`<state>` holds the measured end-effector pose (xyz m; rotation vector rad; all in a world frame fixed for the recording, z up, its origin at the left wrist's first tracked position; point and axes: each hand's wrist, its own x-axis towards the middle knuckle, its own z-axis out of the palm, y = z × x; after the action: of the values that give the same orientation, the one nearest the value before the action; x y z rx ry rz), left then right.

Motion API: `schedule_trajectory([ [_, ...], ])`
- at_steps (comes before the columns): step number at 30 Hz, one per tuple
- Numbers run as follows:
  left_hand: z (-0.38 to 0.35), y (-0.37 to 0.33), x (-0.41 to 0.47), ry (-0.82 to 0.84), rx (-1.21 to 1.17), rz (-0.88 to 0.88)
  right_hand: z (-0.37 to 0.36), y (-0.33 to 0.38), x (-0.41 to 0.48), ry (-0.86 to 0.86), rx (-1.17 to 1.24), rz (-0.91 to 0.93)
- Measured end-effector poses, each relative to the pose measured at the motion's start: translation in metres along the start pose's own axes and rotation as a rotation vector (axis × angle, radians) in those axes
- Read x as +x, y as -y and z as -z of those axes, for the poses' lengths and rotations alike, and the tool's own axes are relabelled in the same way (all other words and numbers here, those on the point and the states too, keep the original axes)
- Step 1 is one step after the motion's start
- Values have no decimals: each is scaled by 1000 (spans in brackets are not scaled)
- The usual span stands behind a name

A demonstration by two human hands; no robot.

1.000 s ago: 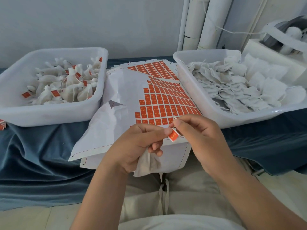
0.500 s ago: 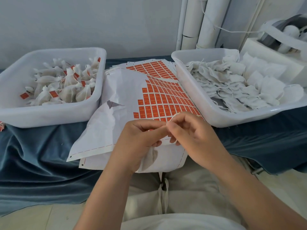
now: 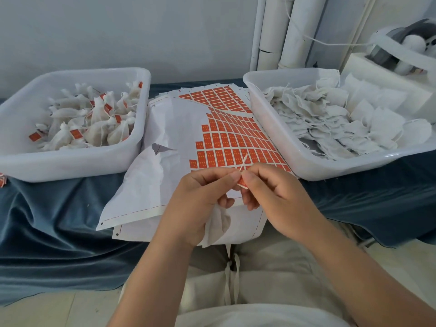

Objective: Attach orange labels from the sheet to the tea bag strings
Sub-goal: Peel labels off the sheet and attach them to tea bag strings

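A sheet of orange labels (image 3: 232, 140) lies between two white tubs, its left part peeled bare. My left hand (image 3: 200, 204) and my right hand (image 3: 276, 197) meet over the sheet's near edge. Between their thumbs and forefingers they pinch a small orange label (image 3: 242, 182) folded around a white string (image 3: 243, 161), whose end sticks up above the fingers. A white tea bag (image 3: 218, 223) hangs below my left hand, held by its lower fingers.
The left tub (image 3: 70, 161) holds tea bags with orange labels. The right tub (image 3: 306, 161) holds several unlabelled white bags. More label sheets (image 3: 212, 94) lie behind. A dark blue cloth (image 3: 47, 220) covers the table. White pipes (image 3: 278, 31) and a white machine (image 3: 401, 55) stand at the back right.
The label that my right hand held flat beside my left fingers has been brought to the string and folded over it; both hands now pinch it together.
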<state>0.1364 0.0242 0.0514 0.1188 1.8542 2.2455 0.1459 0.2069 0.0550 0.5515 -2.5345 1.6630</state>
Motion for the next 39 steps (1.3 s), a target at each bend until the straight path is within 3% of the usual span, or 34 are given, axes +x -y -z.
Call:
schedule_trajectory([
  [7,-10,4,-2,-211,377,-138,-9,0,-2,-17,-94,-50],
  [15,-14,-12,-9,-294,235,-149,-2,8,-2,-78,-103,20],
  [19,9,-45,-12,-331,212,-255,0,10,-2,-88,-88,49],
  [25,83,-117,18,-715,429,-528,-8,13,-5,-30,-148,79],
  [29,141,-153,48,-862,469,-563,-12,12,-6,1,-147,64],
  [34,182,-135,87,-775,562,-298,-13,8,-5,24,-158,58],
  [39,182,-109,98,-495,589,-181,-4,7,-5,15,-178,74],
])
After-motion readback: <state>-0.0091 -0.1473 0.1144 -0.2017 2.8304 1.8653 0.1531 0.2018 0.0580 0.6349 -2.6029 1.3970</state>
